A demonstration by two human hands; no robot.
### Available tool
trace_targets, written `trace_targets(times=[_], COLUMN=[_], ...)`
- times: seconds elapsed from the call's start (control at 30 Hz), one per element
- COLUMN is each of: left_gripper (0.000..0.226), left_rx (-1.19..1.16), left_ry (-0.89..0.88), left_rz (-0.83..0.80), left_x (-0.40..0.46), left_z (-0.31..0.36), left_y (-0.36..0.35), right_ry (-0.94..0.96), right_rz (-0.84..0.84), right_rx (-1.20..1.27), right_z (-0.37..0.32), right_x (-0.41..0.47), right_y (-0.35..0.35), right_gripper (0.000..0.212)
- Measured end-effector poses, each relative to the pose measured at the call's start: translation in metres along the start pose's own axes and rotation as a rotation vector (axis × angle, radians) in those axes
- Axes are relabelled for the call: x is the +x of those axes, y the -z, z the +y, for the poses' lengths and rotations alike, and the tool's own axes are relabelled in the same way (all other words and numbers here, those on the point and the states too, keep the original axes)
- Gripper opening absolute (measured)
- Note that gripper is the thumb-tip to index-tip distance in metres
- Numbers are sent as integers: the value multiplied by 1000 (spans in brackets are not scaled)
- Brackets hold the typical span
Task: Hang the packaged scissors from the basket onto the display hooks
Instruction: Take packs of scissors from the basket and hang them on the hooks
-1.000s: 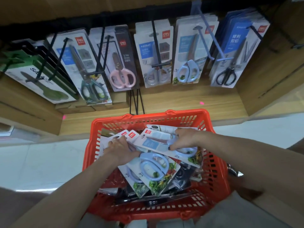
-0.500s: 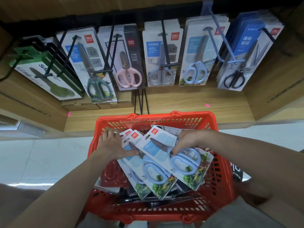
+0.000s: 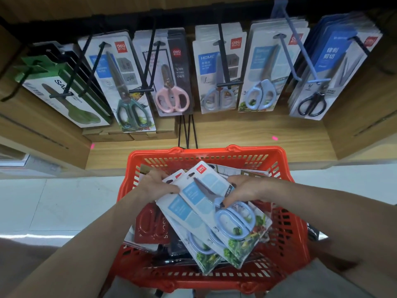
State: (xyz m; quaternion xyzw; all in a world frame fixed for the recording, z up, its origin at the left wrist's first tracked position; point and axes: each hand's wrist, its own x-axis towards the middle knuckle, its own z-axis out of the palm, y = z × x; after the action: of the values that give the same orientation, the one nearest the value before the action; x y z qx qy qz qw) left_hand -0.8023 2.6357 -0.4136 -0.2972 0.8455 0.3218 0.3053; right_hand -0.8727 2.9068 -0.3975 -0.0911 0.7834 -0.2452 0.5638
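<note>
A red plastic basket (image 3: 214,155) stands below the display with several scissor packs inside. Both my hands hold a small stack of white packs with light-blue-handled scissors (image 3: 204,211), lifted slightly over the basket. My left hand (image 3: 156,186) grips the stack's upper left edge. My right hand (image 3: 242,190) pinches the top pack at its right edge, thumb near the handles. Above, black display hooks (image 3: 223,61) carry rows of packaged scissors; a matching blue-handled pack (image 3: 264,76) hangs on a blue hook.
A wooden shelf board (image 3: 247,134) runs under the hanging packs, with wooden side panels left and right. A red pack (image 3: 150,224) and dark packs lie lower in the basket. White floor tiles (image 3: 53,201) lie left of the basket.
Both hands have gathered the blue-handled packs into one stack and raised it a little. The view has moved closer to the display.
</note>
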Motion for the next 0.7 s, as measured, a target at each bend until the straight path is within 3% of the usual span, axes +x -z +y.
trace_targets(times=[0.13,0.23,0.47,0.6,0.7], left_gripper=[31,34,50,37,30], left_rx=[-260,-451,-884,-1042,-1062], left_ry=[12,24,75,76,48], left_rz=[13,34,-164,-100,-35], left_x=[-9,-19,-41,-50,-58], left_z=[7,6,-2,-5,-1], left_y=[3,4,-17,-32,-36], right_ry=[34,61,56,30,46], right_rz=[18,30,20,70,54], right_rx=[-107,-128,-172,-180,-118], right_z=[-7,-11,-8,-2,1], right_x=[-4,-7,-20,-23,-23], right_y=[-2,-6,-12,-19,-15], right_gripper=[87,98,89,79,49])
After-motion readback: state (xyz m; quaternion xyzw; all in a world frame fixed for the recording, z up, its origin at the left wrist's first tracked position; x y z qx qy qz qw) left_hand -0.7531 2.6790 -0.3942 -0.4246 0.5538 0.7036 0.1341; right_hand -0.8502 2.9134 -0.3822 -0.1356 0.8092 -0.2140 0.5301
